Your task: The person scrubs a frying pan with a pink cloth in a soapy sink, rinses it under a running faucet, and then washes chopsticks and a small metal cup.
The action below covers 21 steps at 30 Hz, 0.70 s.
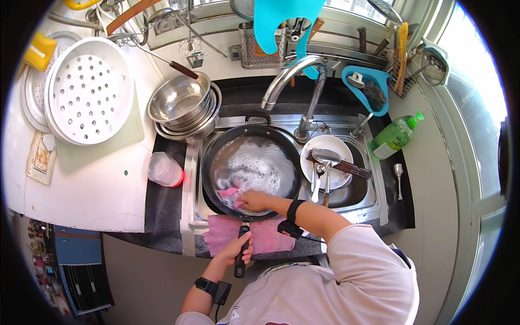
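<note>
A large dark frying pan (206, 178) rests over the left basin of a steel double sink, with soapy foam (260, 162) and water inside it. My left hand (237, 248) is wrapped around the pan's black handle (240, 270), which points toward my body. Inside the pan, at its near side, my right hand (255, 201) grips a pink cloth (228, 192) that lies partly in the suds. The fingertips of that hand are partly hidden by foam and cloth. Under the handle a larger pink cloth (272, 239) is spread on the counter edge.
A chrome faucet (280, 79) arches behind the pan. White plates (325, 142) with spoons and chopsticks sit over the right basin. Stacked steel bowls (178, 101) and a clear plastic cup (163, 168) stand left. A green dish soap bottle (392, 138) is at the right.
</note>
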Tool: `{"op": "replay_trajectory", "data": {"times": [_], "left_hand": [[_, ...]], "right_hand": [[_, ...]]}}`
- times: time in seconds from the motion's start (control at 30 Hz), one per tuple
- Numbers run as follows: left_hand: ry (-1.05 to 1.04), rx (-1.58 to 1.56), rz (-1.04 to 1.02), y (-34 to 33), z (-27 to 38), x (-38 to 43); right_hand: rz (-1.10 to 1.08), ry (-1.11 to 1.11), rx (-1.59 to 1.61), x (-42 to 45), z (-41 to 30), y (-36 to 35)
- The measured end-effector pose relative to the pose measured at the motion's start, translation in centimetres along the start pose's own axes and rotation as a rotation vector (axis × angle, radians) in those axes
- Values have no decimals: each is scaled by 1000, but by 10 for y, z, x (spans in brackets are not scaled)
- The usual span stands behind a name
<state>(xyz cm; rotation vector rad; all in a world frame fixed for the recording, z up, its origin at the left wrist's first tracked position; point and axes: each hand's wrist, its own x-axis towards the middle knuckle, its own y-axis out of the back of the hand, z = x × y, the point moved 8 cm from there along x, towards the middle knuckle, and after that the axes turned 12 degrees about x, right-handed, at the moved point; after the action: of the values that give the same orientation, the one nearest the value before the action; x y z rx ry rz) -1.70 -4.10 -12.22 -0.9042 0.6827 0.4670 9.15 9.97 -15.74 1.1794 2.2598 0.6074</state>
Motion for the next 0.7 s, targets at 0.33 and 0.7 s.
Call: {"op": "replay_trajectory", "data": {"times": [0.33,0.7], "left_hand": [[-97,-275,-209,-4,-5,5],[-130,-206,-139,0,2,-3]], "right_hand": [[320,-28,-260,-110,-3,39],[618,49,-266,-122,-15,53]]}}
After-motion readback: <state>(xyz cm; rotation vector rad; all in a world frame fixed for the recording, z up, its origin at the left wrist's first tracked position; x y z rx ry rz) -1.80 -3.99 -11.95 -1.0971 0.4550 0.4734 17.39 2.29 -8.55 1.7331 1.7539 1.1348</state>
